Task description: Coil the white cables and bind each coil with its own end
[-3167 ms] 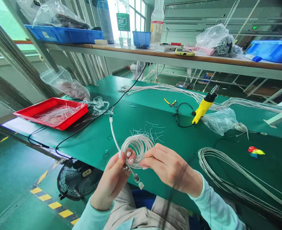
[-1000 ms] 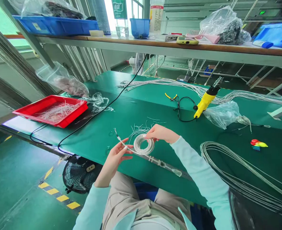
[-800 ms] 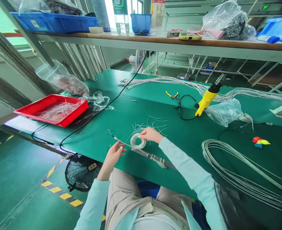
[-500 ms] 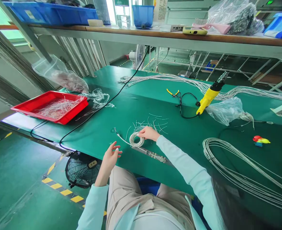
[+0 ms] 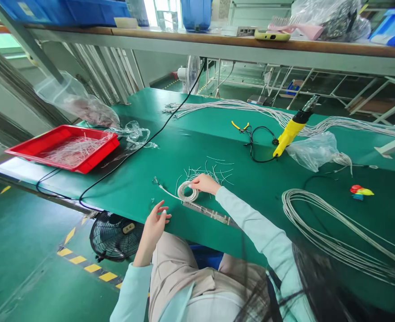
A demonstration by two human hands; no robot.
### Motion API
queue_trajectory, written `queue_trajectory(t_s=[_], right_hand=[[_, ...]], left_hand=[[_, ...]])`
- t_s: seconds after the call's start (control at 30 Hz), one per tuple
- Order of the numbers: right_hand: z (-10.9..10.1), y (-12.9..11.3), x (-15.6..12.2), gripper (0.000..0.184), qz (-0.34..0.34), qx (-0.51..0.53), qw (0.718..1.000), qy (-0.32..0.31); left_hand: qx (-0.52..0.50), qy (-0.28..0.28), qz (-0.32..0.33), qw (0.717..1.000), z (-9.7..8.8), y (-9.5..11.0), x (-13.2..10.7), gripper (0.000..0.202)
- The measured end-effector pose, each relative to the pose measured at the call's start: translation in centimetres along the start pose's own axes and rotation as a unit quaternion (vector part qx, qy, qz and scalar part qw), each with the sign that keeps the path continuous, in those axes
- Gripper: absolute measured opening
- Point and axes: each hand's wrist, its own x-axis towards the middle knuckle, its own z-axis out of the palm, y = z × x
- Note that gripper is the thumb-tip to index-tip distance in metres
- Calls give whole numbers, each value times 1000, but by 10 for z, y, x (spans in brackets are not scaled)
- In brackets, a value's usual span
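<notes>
A small coil of white cable [image 5: 182,193] lies on the green table, its stripped end pointing left. My right hand [image 5: 204,184] pinches the coil's right side between thumb and fingers. Bare-looking, with fingers apart, my left hand [image 5: 157,220] hovers at the table's front edge, left of the coil and touching nothing. Just below the coil lies a clear strip-like fixture [image 5: 210,213], partly under my right sleeve. Loose thin white wire pieces [image 5: 226,172] are scattered behind my right hand.
A red tray [image 5: 79,166] with white strands stands at the left, near a black cord [image 5: 160,129]. A yellow heat gun [image 5: 289,136], yellow-handled cutters [image 5: 240,127] and a large cable bundle [image 5: 294,210] lie to the right. A shelf [image 5: 184,41] spans the back.
The view has shifted slightly, so everything sits a little differently in the picture. My right hand still pinches the coil, and my left hand stays open beside it.
</notes>
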Motion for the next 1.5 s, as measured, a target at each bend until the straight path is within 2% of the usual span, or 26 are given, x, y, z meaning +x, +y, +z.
queue_trajectory(t_s=[0.07, 0.13, 0.2, 0.3, 0.37, 0.43, 0.5, 0.63, 0.77, 0.87, 0.9, 0.97, 1.07, 1.17, 1.27, 1.4, 1.5], right_hand=[[-1, -1, 0, 26, 0, -5, 1000, -5], [-2, -1, 0, 25, 0, -6, 1000, -7], [-2, -2, 1, 24, 0, -4, 1000, -8], [-1, -3, 0, 24, -1, 3, 1000, -5], [-1, -5, -1, 23, -3, 13, 1000, -2], [-2, -5, -3, 22, -9, 31, 999, -3], [-3, -5, -6, 21, -20, 61, 998, -11], [-13, -9, -16, 24, -66, 146, 987, -32], [-35, -23, -29, 39, -149, 222, 963, -30], [-52, -34, -34, 50, -211, 238, 948, -20], [-55, -36, -33, 49, -228, 233, 945, -17], [-56, -35, -30, 35, -252, 210, 944, -18], [-43, -20, -23, 13, -265, 150, 951, -47], [-21, 2, -16, 13, -255, 86, 959, -87], [-7, 18, -9, 15, -246, 41, 963, -97], [-6, 22, 5, 16, -263, -9, 960, -99], [-10, 16, 15, 18, -284, -49, 951, -115]], left_hand=[[45, -1, 43, 998, 5, 5, -4, 39], [90, -22, 110, 990, 19, 16, -12, 30], [123, -91, 194, 969, 41, 28, -24, 25], [148, -203, 298, 921, 77, 41, -42, 33], [163, -232, 332, 900, 92, 43, -50, 36], [176, -233, 348, 891, 96, 41, -52, 37], [183, -213, 348, 894, 90, 37, -52, 35], [179, -134, 311, 924, 62, 31, -49, 30], [162, -50, 259, 951, 30, 21, -47, 27], [151, 15, 218, 964, 8, 11, -46, 23], [147, 35, 206, 967, 1, 7, -46, 23], [140, 69, 184, 970, -10, -1, -47, 22], [139, 105, 160, 972, -22, -11, -50, 20], [145, 124, 147, 970, -27, -18, -54, 19], [158, 131, 150, 967, -29, -21, -59, 19], [184, 115, 179, 960, -27, -20, -61, 20], [215, 65, 228, 947, -18, -12, -55, 24]])
